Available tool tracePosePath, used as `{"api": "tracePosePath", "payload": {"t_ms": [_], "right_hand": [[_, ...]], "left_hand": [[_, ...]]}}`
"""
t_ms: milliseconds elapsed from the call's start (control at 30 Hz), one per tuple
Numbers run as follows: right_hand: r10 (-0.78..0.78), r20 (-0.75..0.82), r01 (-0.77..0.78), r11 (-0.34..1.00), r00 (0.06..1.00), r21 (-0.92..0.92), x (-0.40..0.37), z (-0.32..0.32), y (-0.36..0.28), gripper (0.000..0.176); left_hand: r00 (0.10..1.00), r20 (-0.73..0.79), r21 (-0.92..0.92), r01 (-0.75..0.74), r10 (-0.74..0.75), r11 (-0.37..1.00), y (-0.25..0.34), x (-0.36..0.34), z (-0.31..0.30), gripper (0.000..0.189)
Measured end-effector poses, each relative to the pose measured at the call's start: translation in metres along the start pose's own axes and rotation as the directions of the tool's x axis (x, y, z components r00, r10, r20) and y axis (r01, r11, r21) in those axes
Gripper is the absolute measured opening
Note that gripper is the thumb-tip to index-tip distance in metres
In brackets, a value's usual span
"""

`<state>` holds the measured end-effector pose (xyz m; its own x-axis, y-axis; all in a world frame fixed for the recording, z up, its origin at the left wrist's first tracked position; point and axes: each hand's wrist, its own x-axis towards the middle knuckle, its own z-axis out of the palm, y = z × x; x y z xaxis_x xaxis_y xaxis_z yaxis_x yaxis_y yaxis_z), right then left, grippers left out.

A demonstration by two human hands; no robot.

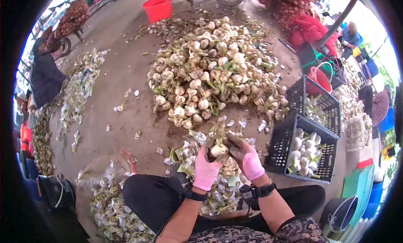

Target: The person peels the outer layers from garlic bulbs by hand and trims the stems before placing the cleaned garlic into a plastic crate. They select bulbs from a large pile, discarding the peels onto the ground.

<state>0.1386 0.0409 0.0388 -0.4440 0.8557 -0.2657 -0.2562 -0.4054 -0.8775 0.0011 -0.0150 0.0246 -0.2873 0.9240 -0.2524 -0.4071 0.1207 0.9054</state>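
Note:
Between my two gloved hands, above a heap of peeled skins [226,192], is a garlic bulb [219,150] with its stem pointing up. My left hand [207,167], in a pink glove with dark fingers, is closed on the bulb from the left. On the bulb's right side, my right hand [247,157] has its fingers closed against the bulb and the base of its stem. Beyond my hands lies a big pile of unpeeled garlic [210,70]. To the right, a black crate [279,152] holds cleaned white bulbs [305,152].
Behind the near crate stands another black crate [333,117], with a red bucket [321,78] by it. A red tub [158,9] is at the far side. A dark bucket [340,213] stands lower right, another bucket [56,192] lower left. People sit at left and right.

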Motion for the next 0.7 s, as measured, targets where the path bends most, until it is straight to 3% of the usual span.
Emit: {"api": "tracePosePath", "payload": {"t_ms": [67,200,267,400,500,567,700], "right_hand": [[-0.036,-0.066,0.022,0.979,0.997,-0.203,-0.005,0.003,-0.008,0.048],[-0.191,-0.094,0.172,0.969,0.977,-0.176,-0.013,0.027,-0.012,0.033],[-0.165,-0.203,0.081,0.927,0.965,-0.366,-0.017,0.036,-0.013,0.027],[-0.096,-0.212,0.003,0.915,0.973,-0.404,-0.014,0.032,-0.006,0.025],[-0.104,-0.099,0.071,0.954,0.99,-0.291,-0.018,0.035,-0.014,0.023],[-0.106,-0.05,0.071,0.881,0.993,-0.467,-0.021,0.037,-0.022,0.024],[-0.25,0.032,0.23,0.823,0.968,-0.519,-0.019,0.028,-0.017,0.025]], "left_hand": [[0.966,0.031,0.439,-0.244,0.257,0.865,0.019,-0.012,0.014,0.059],[0.916,0.121,0.642,-0.367,0.383,0.674,0.017,-0.026,0.016,0.058],[0.892,0.102,0.64,-0.398,0.441,0.657,0.022,-0.031,0.015,0.058],[0.888,0.069,0.617,-0.397,0.455,0.68,0.032,-0.036,0.006,0.056],[0.9,0.077,0.567,-0.394,0.43,0.723,0.033,-0.035,0.0,0.056],[0.916,0.07,0.542,-0.367,0.394,0.756,0.033,-0.035,-0.002,0.057],[0.918,0.092,0.52,-0.374,0.385,0.768,0.033,-0.034,-0.003,0.057]]}}
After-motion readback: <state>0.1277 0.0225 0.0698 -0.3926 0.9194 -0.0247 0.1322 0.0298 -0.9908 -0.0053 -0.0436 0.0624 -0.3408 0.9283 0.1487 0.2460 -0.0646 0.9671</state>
